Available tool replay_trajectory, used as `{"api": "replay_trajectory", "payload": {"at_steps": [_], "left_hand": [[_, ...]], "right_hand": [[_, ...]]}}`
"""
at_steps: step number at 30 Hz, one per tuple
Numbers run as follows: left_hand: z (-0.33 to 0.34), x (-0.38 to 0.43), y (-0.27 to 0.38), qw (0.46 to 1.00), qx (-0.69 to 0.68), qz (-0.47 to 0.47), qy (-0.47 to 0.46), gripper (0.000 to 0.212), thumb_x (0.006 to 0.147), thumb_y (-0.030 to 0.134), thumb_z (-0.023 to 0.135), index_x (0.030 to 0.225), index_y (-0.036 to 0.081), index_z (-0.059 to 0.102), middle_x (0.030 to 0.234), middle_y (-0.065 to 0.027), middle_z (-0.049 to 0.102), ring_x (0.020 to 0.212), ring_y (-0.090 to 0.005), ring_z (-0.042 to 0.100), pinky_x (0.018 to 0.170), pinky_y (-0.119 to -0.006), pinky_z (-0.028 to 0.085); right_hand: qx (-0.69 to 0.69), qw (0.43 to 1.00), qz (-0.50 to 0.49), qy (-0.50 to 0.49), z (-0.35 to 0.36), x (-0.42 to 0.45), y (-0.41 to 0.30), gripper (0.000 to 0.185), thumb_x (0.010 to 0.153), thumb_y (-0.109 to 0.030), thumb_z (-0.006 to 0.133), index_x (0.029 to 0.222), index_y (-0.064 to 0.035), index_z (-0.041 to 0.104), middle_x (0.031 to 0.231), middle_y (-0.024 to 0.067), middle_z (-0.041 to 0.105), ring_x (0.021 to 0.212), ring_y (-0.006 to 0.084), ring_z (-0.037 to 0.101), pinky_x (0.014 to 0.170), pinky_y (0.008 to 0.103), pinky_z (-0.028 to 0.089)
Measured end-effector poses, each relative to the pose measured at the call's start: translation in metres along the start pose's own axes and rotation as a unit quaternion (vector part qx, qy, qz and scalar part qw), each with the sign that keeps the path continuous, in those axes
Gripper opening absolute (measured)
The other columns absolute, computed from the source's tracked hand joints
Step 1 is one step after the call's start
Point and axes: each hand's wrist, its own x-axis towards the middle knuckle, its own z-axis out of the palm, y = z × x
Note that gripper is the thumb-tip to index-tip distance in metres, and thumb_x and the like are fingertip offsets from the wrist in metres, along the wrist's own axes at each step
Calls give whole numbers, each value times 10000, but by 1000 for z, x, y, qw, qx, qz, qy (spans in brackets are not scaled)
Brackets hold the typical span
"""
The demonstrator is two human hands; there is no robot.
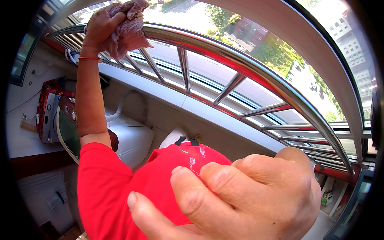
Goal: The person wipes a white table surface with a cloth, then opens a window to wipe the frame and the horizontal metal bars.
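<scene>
My left hand (pixel 100 28) is at the upper left, its fingers and thumb gripping a bunched, faded pink terry cloth (pixel 129 33). The cloth lies against the top rail of a stainless steel window guard railing (pixel 210 49), and part of it hangs down on the near side. A thin red cord circles the left wrist. My right hand (pixel 249 192) is raised very near the camera, large in the lower right. Its fingers are loosely bent, with the thumb apart from them. Nothing shows in that hand, though its palm is hidden.
Beyond the railing is a window (pixel 186 13) high above a street, trees and buildings. A pale ledge (pixel 192 103) runs under the bars. At left stand a grey appliance (pixel 49 120) with a red patterned cover and a white-bodied machine (pixel 135 141) with knobs. Shelves (pixel 330 195) stand at right.
</scene>
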Motion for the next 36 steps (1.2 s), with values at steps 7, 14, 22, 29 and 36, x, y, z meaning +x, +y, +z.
{"api": "replay_trajectory", "payload": {"at_steps": [7,14,22,29,36], "left_hand": [[2,7,4,998,-59,-20,0,179,824,213,546,928,90,624,1040,-149,631,834,-374,631,784,-419,506],[0,6,12,974,-154,-165,-32,188,835,238,535,931,110,634,1087,-102,637,868,-364,632,766,-395,516],[-7,0,27,933,-213,-217,195,323,640,240,606,923,106,684,879,-109,679,830,-304,653,778,-370,509],[9,-54,-41,924,-183,-278,186,329,664,282,596,925,101,682,867,-133,673,819,-323,644,793,-392,506],[39,-89,-142,900,-180,-388,88,357,723,254,577,1000,48,665,939,-182,667,892,-353,638,841,-384,503]], "right_hand": [[-6,1000,-18,10,3,2,-3,329,850,-327,640,1025,-49,634,886,109,662,758,216,644,660,309,501],[13,999,-32,23,2,6,-4,354,853,-335,648,1022,-25,631,886,125,666,768,241,647,674,329,501],[-209,918,270,203,14,11,62,373,867,-320,647,1041,9,619,944,187,652,817,318,644,760,380,507],[-210,872,392,203,38,1,98,255,923,-203,592,1061,8,630,960,143,650,865,232,658,757,327,553],[-193,836,453,243,37,12,103,188,946,-188,557,911,-10,607,809,80,607,714,154,574,634,264,480]]}}
